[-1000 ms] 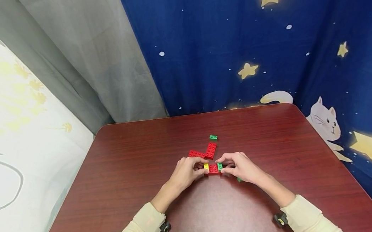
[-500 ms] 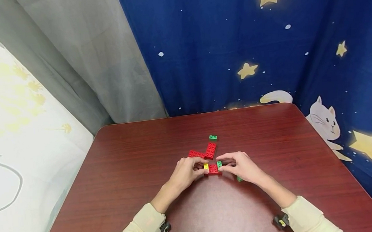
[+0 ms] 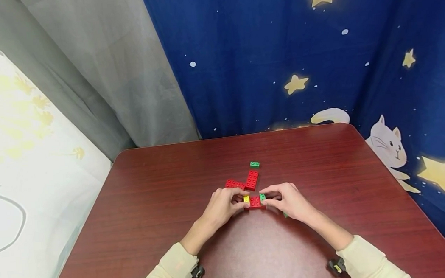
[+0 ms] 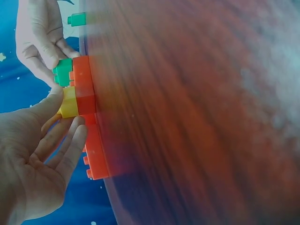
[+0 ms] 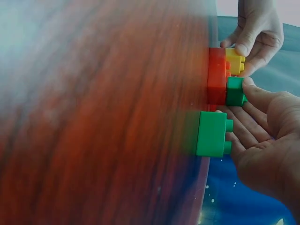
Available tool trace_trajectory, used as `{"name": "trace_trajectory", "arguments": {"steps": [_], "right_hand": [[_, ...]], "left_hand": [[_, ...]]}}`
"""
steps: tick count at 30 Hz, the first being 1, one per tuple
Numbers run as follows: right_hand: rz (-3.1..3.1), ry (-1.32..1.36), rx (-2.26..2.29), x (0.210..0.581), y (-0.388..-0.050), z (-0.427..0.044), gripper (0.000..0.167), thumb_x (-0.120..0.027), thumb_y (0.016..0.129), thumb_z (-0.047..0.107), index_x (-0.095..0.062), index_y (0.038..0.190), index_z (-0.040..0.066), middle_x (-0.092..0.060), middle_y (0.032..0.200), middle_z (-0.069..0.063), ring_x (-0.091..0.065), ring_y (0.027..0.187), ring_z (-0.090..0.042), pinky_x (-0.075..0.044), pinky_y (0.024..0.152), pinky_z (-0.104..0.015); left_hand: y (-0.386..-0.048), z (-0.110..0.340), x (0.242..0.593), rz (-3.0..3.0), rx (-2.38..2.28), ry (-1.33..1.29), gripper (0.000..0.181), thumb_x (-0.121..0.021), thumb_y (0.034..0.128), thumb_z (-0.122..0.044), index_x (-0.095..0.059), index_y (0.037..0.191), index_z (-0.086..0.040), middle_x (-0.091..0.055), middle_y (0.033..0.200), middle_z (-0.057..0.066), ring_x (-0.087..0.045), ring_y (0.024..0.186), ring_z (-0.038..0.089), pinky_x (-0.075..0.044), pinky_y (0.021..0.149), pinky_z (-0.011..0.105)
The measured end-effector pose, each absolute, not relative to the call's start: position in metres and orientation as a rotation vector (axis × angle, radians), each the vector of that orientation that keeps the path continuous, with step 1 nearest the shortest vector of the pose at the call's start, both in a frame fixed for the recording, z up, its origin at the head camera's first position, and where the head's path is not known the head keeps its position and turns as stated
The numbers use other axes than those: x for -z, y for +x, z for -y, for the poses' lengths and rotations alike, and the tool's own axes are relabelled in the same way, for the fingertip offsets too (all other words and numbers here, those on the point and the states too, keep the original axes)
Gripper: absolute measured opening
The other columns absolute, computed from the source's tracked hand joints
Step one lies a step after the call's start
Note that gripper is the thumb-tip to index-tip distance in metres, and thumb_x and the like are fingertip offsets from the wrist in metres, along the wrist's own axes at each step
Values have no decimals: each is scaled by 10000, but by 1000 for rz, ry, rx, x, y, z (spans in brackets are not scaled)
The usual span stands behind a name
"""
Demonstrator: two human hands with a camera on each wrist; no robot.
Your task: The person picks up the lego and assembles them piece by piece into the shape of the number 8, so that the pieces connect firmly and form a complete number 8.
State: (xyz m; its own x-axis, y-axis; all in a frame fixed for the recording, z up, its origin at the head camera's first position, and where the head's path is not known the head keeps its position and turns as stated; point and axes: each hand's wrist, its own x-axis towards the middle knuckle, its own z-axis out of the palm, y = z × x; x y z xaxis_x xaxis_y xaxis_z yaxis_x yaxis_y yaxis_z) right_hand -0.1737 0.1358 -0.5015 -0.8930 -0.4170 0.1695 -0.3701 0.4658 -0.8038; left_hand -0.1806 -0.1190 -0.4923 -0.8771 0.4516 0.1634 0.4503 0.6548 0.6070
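The left hand [image 3: 219, 205] has its grip pinching a yellow brick [image 3: 246, 199] between thumb and fingers, on the left end of a red base brick [image 3: 255, 202]. The right hand [image 3: 293, 200] likewise pinches a green top brick [image 3: 262, 196] on the right end of that base, with red studs showing in the gap between the two small bricks. Whether the green one is fully seated cannot be told.

Against the frame of a second ago, the green top brick sits slightly farther toward the far side of the base; against half a second ago, its place is nearly the same. The left hand and the yellow brick have held their place throughout. A loose green brick [image 5: 212, 134], lying on the bench [image 3: 164, 181] beside the right hand, shows a little less in the head view than in both earlier frames, more of it now covered by that hand.

On the far side of the base, a left red brick [image 3: 234, 183] and a right red brick [image 3: 252, 179] lie close together at an angle, and a far green brick [image 3: 254, 164] lies just beyond the right one; all three are unmoved.
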Motion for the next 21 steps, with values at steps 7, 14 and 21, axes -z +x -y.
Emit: {"name": "trace_trajectory", "arguments": {"steps": [7,14,21], "right_hand": [[-2629,-709,1448,502,-173,-136,270,-838,933,121,-794,1187,38,-798,1077,-65,-775,968,-172,-618,804,-308],[-2592,-693,1437,498,-174,-134,289,-817,956,129,-773,1217,14,-789,1109,-92,-768,1016,-213,-617,829,-328],[-2648,-704,1397,498,-175,-132,249,-829,941,111,-801,1179,45,-796,1080,-61,-771,937,-149,-615,785,-299]], "left_hand": [[-180,118,494,-2856,-1050,777,347,-904,865,-265,-828,1184,-154,-799,994,-34,-711,809,4,-582,758,238],[-181,119,493,-2857,-1055,784,334,-901,868,-260,-830,1173,-145,-798,976,-33,-716,804,9,-582,746,237],[-180,120,492,-2851,-1073,800,333,-904,866,-247,-829,1172,-137,-799,966,-26,-721,802,24,-584,742,247]]}}
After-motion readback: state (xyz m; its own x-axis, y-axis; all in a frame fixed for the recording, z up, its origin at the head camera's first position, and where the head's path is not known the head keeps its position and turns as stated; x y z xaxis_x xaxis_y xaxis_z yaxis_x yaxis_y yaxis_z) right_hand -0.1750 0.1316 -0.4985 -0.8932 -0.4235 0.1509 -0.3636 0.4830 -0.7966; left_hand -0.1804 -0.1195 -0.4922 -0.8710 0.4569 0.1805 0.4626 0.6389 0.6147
